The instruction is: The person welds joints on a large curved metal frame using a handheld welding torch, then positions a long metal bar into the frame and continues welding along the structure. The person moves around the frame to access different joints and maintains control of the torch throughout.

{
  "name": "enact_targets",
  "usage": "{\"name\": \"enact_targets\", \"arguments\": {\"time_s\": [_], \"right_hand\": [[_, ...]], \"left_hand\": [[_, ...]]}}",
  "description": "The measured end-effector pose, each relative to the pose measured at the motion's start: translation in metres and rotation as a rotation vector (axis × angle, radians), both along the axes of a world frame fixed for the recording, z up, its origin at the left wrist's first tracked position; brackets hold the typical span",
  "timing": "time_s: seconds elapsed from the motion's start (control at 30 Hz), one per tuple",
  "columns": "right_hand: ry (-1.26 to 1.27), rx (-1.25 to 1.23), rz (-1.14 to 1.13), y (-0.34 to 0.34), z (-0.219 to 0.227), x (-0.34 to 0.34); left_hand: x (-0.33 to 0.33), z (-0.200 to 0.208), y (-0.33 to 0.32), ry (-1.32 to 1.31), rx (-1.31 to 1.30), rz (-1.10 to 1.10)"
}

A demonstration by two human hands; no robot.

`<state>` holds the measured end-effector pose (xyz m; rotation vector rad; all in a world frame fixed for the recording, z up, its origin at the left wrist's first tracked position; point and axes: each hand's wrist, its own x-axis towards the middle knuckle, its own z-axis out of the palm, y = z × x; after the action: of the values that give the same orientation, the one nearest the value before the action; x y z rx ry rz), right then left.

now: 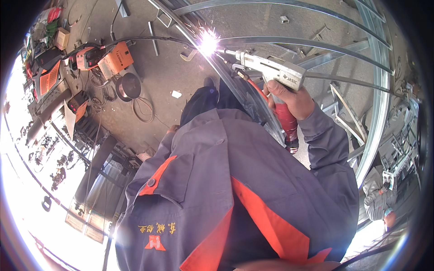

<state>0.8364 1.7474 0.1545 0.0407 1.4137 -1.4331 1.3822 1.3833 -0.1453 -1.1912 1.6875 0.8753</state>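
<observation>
My right hand is closed around a welding gun with a silver-white body and a red lower grip. Its nozzle points left at a metal frame of long, shiny square tubes. At the nozzle's tip a bright white-violet arc throws sparks upward and hides the joint beneath it. Along the gun's underside runs an orange-red hose. Only a sliver of my left hand shows beside my left thigh; its fingers are hidden behind the jacket sleeve.
Orange-and-black machines, a dark wire spool and coiled cable lie on the floor at left. Curved steel rails stretch across the right. Loose offcuts lie beyond the gun. Another person works at the lower right.
</observation>
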Motion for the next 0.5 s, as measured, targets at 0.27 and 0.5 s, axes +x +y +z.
{"name": "enact_targets", "arguments": {"time_s": [0.27, 0.5], "right_hand": [[-0.056, 0.014, -0.173, 0.003, 0.024, 0.008], [0.079, -0.003, -0.188, -0.032, 0.037, -0.014]], "left_hand": [[-0.050, 0.035, -0.006, 0.025, 0.014, 0.009], [-0.083, 0.024, -0.021, -0.054, -0.018, -0.157]]}}
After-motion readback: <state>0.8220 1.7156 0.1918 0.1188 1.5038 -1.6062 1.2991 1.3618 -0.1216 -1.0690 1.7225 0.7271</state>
